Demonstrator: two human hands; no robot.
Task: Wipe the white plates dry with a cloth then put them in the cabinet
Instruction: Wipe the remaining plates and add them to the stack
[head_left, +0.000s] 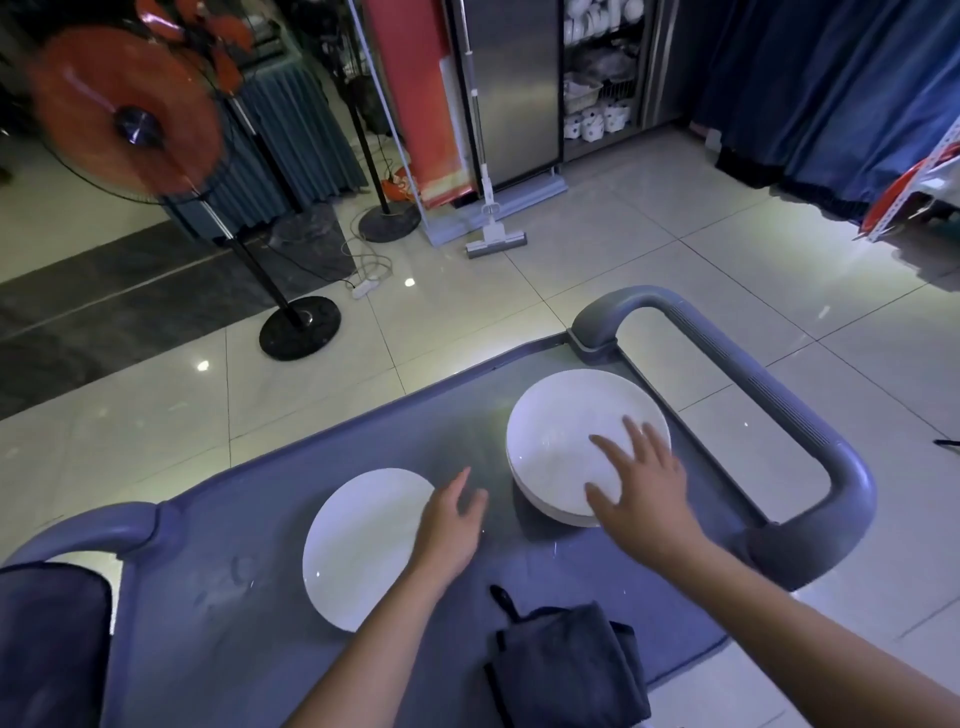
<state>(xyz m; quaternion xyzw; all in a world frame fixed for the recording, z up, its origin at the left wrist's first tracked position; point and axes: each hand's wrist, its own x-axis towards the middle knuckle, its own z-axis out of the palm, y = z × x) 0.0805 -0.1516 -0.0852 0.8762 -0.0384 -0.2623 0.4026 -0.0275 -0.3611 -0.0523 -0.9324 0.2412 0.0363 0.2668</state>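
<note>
At far left a dark folded cloth (47, 644) lay over the cart's left end, below its grey handle (78, 530); well behind stood a red pedestal fan (124, 117). On the grey cart top (234, 519) I saw a single white plate (358, 545) lying flat; my left hand (452, 519) hovered over its right edge, fingers straight and close together, holding nothing; whether it touched the plate I could not tell. To the right, a stack of white plates (566, 441) sat near the right-hand handle (779, 415); my right hand (639, 483) lay on the top plate with fingers spread and flat, gripping nothing. Nearer to me, a dark grey towel (566, 670) lay folded on the cart, untouched. Beyond, the open cabinet (597, 78) showed white crockery on its shelves.

Handling, as I judged it: the plates were stiff, glazed, breakable and probably slippery if wet; the stack would be heavy; I would lift one plate at a time by opposite rim edges, thumb on top.
</note>
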